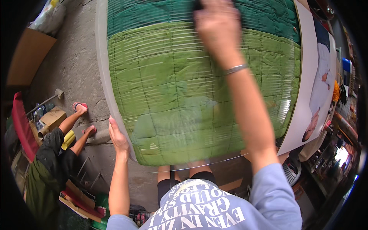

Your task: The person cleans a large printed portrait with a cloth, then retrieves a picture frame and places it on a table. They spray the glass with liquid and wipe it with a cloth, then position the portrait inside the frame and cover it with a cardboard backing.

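A clear glossy sheet lies over a quilted cloth (168,88), light green with a dark green band at the far end. My right hand (218,28), smeared by motion, is stretched far out over the sheet. It presses on a dark object whose kind I cannot make out, its black edges showing at both sides of the hand. At the near left corner, my left hand (118,138) rests against the sheet's pale edge strip (102,69). Its fingers lie straight and together, wrapped round nothing.
On the right stands a white board (306,92) printed with a person's picture, beside cluttered shelves. A person (53,153) in dark shorts and red flip-flops sits at left, near a cardboard box (53,117). A large brown cardboard panel (30,55) stands farther up left.
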A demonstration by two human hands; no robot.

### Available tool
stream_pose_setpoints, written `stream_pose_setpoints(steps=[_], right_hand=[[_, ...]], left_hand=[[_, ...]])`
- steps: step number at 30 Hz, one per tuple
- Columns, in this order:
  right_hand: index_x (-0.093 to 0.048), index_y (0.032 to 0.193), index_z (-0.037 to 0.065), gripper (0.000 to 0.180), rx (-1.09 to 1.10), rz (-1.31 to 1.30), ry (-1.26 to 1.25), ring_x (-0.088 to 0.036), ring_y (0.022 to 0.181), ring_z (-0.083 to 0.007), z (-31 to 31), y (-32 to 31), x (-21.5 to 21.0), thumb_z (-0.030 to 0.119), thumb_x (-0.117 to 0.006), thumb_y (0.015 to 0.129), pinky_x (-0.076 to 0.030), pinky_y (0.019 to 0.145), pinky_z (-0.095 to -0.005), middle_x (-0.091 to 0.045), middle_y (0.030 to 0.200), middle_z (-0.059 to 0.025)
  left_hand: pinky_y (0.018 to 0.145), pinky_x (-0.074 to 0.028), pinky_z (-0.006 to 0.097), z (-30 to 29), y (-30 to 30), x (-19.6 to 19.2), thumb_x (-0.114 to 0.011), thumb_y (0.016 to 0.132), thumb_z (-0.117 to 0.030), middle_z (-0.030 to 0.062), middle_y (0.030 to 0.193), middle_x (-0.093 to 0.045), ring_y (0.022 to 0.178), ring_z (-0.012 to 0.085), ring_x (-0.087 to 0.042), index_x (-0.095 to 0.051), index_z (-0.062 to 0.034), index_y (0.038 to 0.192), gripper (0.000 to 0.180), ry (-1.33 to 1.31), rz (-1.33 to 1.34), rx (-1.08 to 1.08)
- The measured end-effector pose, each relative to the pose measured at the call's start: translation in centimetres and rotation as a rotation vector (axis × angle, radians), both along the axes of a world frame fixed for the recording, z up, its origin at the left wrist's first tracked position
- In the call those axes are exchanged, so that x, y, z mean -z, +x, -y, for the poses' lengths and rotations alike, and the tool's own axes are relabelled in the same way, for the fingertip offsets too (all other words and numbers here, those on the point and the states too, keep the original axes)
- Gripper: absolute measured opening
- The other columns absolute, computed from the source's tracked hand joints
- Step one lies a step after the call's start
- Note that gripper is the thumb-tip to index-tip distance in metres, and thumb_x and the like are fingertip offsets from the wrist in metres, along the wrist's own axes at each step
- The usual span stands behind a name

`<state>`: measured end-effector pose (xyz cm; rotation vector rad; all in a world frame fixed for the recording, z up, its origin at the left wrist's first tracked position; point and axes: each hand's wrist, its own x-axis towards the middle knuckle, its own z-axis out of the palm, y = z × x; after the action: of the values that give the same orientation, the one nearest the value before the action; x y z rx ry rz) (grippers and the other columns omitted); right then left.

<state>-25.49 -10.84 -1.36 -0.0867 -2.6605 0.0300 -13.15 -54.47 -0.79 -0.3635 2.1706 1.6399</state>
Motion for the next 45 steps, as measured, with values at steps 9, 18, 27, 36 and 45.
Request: stream_pose_setpoints(steps=[9,18,27,36,45], right_hand=[[-0.069,0.13,0.012,0.038,-0.717,-0.118,-0.467,-0.056,0.134,-0.0266,11.1,-1.6,-0.8,0.026,-0.067,0.094,-0.04,0.117,-0.0406,-0.062,0.142,-0.0077],[-0.058,0.139,0.0,0.059,0.73,0.045,-0.067,-0.052,0.134,-0.0379,-23.4,11.9,-0.7,0.044,-0.051,0.101,-0.039,0.114,-0.0512,-0.056,0.144,-0.0217],[-0.068,0.126,0.008,0.037,-0.369,-0.123,-0.51,-0.055,0.134,-0.0286,18.1,2.7,-1.7,0.023,-0.064,0.092,-0.037,0.118,-0.0434,-0.063,0.14,-0.0109],[-0.067,0.131,0.01,0.039,-0.256,0.037,-0.171,-0.056,0.134,-0.0298,-3.2,9.0,-2.1,0.022,-0.062,0.094,-0.04,0.116,-0.0429,-0.064,0.14,-0.0102],[-0.059,0.137,0.003,0.053,0.664,0.074,-0.159,-0.055,0.129,-0.0385,-14.7,13.3,-0.1,0.04,-0.05,0.1,-0.042,0.111,-0.049,-0.057,0.144,-0.0199]], left_hand=[[0.101,-0.044,0.033,1.0,-0.1,0.7,-0.025,0.111,-0.056,0.0113,0.127,-0.063,0.115,0.0197,-0.059,-0.056,0.0007,0.136,0.069,0.049,-0.007,-0.045],[0.097,-0.045,0.032,0.3,-0.1,0.6,-0.027,0.111,-0.056,0.0094,0.121,-0.064,0.11,0.018,-0.059,-0.058,-0.0001,0.132,0.067,0.15,0.04,-0.086],[0.099,-0.044,0.033,0.2,-0.3,0.4,-0.027,0.11,-0.059,0.0089,0.125,-0.063,0.113,0.0174,-0.058,-0.056,-0.0009,0.135,0.069,0.145,0.031,-0.088],[0.1,-0.043,0.032,-0.2,-0.2,-0.2,-0.025,0.11,-0.059,0.0062,0.12,-0.062,0.112,0.0162,-0.057,-0.056,-0.0043,0.13,0.066,0.261,0.051,-0.088],[0.107,-0.041,0.034,1.0,-0.2,1.1,-0.024,0.111,-0.056,0.0076,0.132,-0.062,0.121,0.0181,-0.056,-0.053,-0.0035,0.139,0.066,0.272,0.03,0.001]])
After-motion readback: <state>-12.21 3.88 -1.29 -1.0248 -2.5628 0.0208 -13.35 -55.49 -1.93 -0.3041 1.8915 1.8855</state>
